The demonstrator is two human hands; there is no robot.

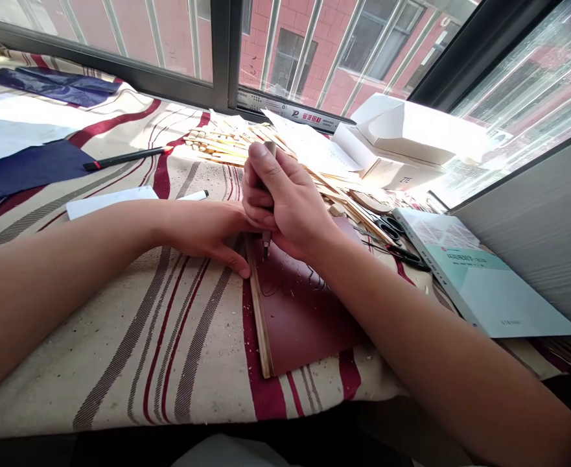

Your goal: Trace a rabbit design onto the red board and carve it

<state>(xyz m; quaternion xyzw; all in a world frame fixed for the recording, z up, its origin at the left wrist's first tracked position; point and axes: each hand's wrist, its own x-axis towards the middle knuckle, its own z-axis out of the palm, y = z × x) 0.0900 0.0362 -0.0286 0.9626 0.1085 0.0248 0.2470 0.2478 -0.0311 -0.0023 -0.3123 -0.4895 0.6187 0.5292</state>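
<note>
My right hand (pixel 285 201) is wrapped in a fist around an upright carving tool (pixel 267 239) with a greyish handle. Its narrow metal tip points down at the dark red wooden board (pixel 309 331), near the upper left edge; whether it touches is hard to tell. Curly dark lines mark the board's surface, partly covered by my right forearm. My left hand (pixel 217 233) lies against the board's left edge, thumb stretched out along it. The other left fingers reach toward the tool and are mostly hidden behind my right hand.
Thin wooden sticks (pixel 217 144) and papers lie behind the board. Black-handled scissors (pixel 406 255), a book (pixel 484 272) and a white box (pixel 402 143) are at right. A dark pencil (pixel 124 158) and a capped pen (pixel 195 195) lie left on the striped cloth (pixel 120 363), among small wood crumbs.
</note>
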